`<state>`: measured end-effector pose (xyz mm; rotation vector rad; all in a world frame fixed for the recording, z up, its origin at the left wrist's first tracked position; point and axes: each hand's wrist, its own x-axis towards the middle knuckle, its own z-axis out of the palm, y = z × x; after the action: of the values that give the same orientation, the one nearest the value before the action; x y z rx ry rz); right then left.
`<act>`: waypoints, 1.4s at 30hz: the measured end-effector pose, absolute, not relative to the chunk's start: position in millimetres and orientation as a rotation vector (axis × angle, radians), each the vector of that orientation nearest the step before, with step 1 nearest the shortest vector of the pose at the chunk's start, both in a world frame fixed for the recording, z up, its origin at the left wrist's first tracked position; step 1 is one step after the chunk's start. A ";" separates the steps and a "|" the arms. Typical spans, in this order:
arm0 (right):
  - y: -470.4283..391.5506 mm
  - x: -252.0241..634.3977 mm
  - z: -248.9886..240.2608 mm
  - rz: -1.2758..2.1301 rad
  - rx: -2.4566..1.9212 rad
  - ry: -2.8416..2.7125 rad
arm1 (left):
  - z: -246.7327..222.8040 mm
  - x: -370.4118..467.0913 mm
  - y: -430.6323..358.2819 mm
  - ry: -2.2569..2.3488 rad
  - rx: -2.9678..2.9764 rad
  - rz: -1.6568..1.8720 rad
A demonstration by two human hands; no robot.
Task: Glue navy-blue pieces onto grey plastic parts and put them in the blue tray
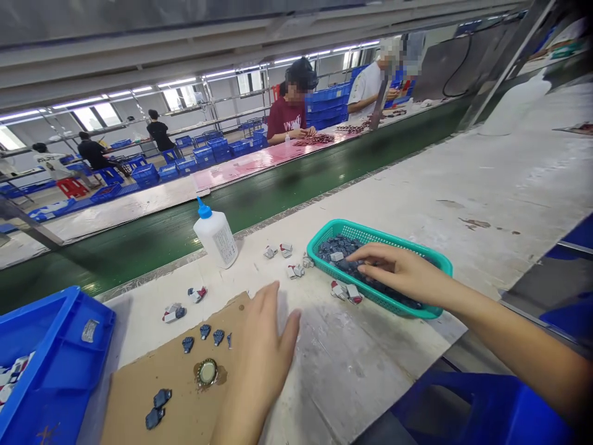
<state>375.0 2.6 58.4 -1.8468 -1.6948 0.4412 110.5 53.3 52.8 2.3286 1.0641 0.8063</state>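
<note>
Right hand (398, 269) reaching into a teal basket (419, 252) of small dark blue parts (340, 250).

The basket is sitting on the pale worktable (486, 185), its meshed walls holding a heap of tiny blue-grey pieces; the right fingers are curling down onto the heap, though whether they are pinching one cannot be told. The left hand (259, 358) is lying flat and open on a cardboard sheet (139, 395), well apart from the basket, beside a bottle cap (207, 372).
</note>
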 end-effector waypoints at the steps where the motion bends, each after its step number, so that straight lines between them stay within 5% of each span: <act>1: -3.5 374.0 58.9 0.436 -1.823 -1.677 | 53.6 122.4 63.7 1.096 2.376 0.693; 11: -46.9 336.4 67.5 0.361 -1.783 -1.402 | 26.8 186.5 135.8 0.997 2.407 0.285; 22: -9.6 258.9 60.5 0.838 -1.370 -1.692 | 50.4 70.7 58.7 1.146 1.526 1.007; 29: 35.9 199.8 44.6 0.603 -1.235 -2.236 | 30.2 2.3 9.1 1.154 0.632 1.329; 35: 64.9 173.8 35.4 0.384 -1.538 -2.535 | -4.5 -9.5 13.5 1.028 0.363 1.461; 42: 80.2 142.9 40.1 0.536 -1.352 -2.686 | -9.3 -16.0 3.4 0.850 0.369 1.563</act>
<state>142.9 80.2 40.1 -1.3522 -2.6859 0.5362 -16.0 3.4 -9.3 0.3689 0.8501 1.5634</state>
